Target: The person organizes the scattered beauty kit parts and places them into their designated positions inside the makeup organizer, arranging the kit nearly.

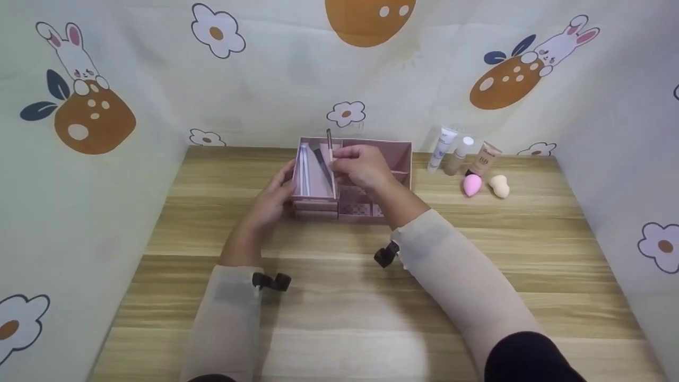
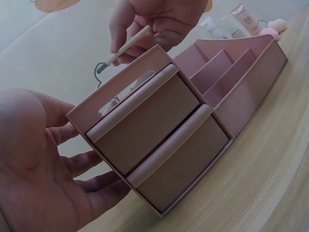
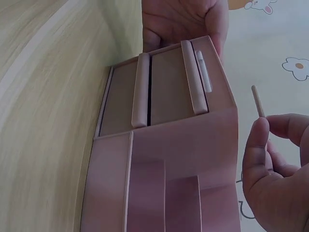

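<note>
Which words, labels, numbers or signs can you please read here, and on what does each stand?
"BB": on the beige tube; its other print is too small to read.
White tube: lettering too blurred to read.
I can read nothing else.

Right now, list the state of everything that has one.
Pink rectangular drawer organizer: upright, both drawers closed.
Slim pale stick with dark end: pinched by right hand.
Left hand: touching organizer's left side.
Slim white sticks: lying in upper tray.
Dark stick: lying there.
White plastic tube: standing.
White-capped bottle: standing, closed.
Tan black-capped tube: standing, closed.
Pink teardrop sponge: on table.
Beige gourd-shaped sponge: on table.
</note>
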A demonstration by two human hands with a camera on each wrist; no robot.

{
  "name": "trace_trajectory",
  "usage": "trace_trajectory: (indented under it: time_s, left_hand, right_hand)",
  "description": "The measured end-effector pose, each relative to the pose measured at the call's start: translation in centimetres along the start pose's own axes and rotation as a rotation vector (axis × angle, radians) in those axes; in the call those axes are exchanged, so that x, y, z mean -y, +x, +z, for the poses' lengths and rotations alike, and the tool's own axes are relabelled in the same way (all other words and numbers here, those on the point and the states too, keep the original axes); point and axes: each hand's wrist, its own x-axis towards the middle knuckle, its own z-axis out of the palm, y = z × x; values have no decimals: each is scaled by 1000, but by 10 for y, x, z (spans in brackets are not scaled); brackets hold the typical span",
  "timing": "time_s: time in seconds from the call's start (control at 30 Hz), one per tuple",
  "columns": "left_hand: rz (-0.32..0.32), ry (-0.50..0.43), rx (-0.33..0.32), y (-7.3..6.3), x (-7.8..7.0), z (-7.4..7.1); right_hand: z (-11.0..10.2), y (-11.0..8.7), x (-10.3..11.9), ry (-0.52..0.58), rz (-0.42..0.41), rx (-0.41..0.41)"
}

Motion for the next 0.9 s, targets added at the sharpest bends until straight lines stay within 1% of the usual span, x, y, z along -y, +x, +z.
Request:
trace_trajectory:
  time_s: [0.17,0.37,0.57,0.67,0.9]
  left_hand:
    - [16,-5,10,-1,0,-1]
    - [51,-15,16,0,0,-1]
    - [36,24,7,0,-2,-1]
    - [35,14,12,0,-2,0]
    - [3,-2,-3,-1,0,1]
  right_hand:
    - [15,5,5,-19,-6,5]
    - [26,10,13,-98,-32,7]
    - [30,16,18,-163,2,14]
    - [31,18,20,-191,14,13]
    - [33,21,22,-279,24,38]
